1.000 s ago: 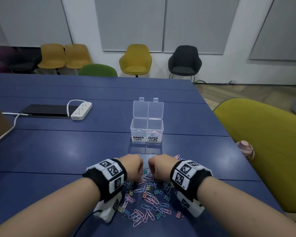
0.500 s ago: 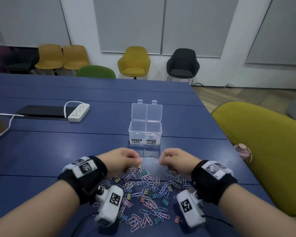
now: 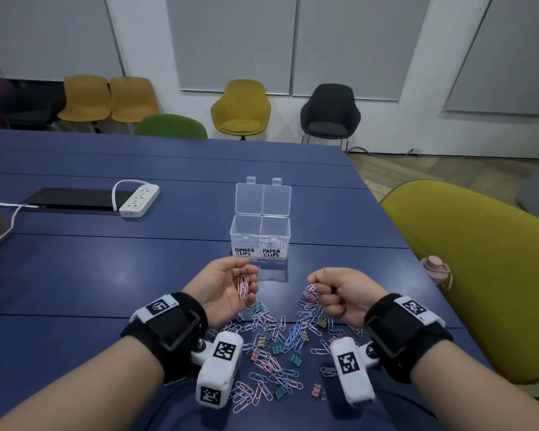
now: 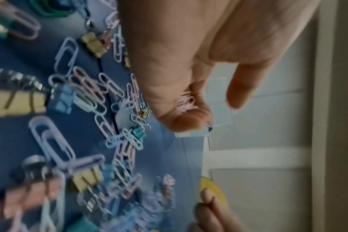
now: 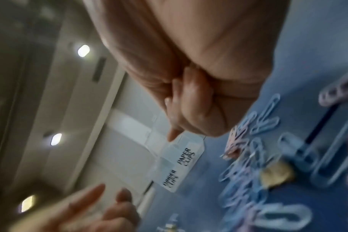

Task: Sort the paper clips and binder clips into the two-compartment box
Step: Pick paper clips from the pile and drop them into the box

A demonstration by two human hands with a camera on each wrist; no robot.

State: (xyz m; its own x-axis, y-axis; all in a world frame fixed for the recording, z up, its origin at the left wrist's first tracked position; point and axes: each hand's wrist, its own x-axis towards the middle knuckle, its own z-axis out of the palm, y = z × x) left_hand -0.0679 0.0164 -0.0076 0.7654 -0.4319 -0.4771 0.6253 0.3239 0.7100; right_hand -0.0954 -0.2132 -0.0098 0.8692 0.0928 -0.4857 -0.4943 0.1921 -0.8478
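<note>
The clear two-compartment box [image 3: 260,234] stands with its lid up, labelled BINDER CLIPS on the left and PAPER CLIPS on the right. A few paper clips lie in the right compartment; the left looks empty. My left hand [image 3: 252,279], palm turned inward, holds a small bunch of pink paper clips [image 3: 242,286] just in front of the box. My right hand [image 3: 312,280] is a fist pinching another cluster of paper clips [image 3: 311,292] that dangles from it. A mixed pile of paper clips and binder clips [image 3: 277,340] is spread on the blue table [image 3: 106,275] between my wrists.
A white power strip [image 3: 139,199] and a black flat panel [image 3: 72,197] lie at the far left. An olive chair [image 3: 479,259] and a pink item [image 3: 434,267] are past the table's right edge. More chairs line the back wall.
Both hands have lifted off the pile, moved apart and turned, each coming up with paper clips. The left hand's palm now faces inward.
</note>
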